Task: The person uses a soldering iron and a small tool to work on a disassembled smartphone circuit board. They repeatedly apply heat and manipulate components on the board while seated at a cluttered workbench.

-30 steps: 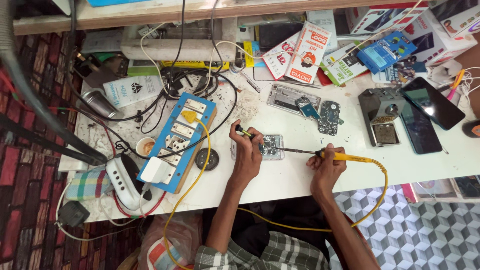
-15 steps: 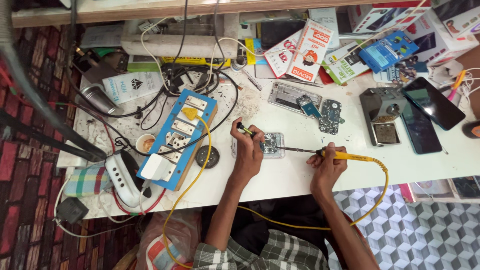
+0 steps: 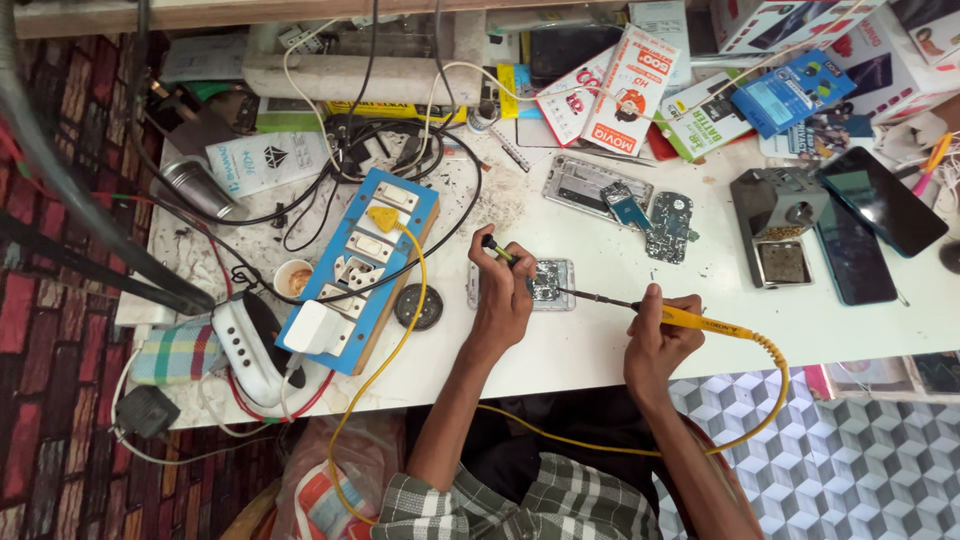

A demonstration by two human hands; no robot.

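Half the opened phone (image 3: pixel 548 284) hides under left hand (image 3: pixel 503 290).

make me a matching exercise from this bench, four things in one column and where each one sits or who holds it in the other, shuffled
Things:
1. soldering iron
2. open phone
3. blue switch board
4. dark smartphone

Places:
A. at the table's right end
B. flat under the left hand
C. in the right hand
D. left of both hands, with a yellow cable plugged in

Pairs: 1-C, 2-B, 3-D, 4-A
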